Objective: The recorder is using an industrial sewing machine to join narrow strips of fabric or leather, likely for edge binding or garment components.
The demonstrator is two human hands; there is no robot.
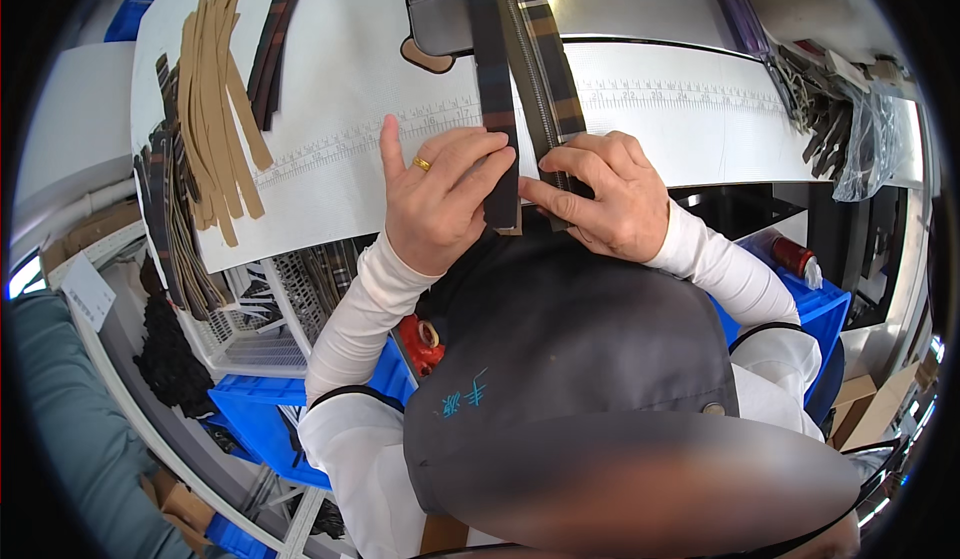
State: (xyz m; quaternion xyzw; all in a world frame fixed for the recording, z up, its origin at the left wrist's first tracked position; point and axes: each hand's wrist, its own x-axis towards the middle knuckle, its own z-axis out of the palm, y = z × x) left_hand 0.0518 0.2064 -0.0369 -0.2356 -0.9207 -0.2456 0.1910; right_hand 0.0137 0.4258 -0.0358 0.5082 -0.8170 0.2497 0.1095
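My left hand (440,194), with a gold ring on one finger, grips the lower end of a dark fabric strip (492,74). Its little finger stands apart, and the thumb is hidden. To the right of that strip runs a metal-toothed zipper (533,69) edged with plaid fabric. My right hand (610,199) pinches the zipper near its lower end, thumb and forefinger close to the teeth. Both pieces hang slightly over the table's near edge and reach up beside the sewing machine (438,9).
Tan strips (210,99) and dark plaid strips (170,219) lie at the left of the white table (340,89), which bears printed rulers. Blue bins (255,419) and a white basket (250,344) stand below. A clear plastic bag (868,149) hangs at the right.
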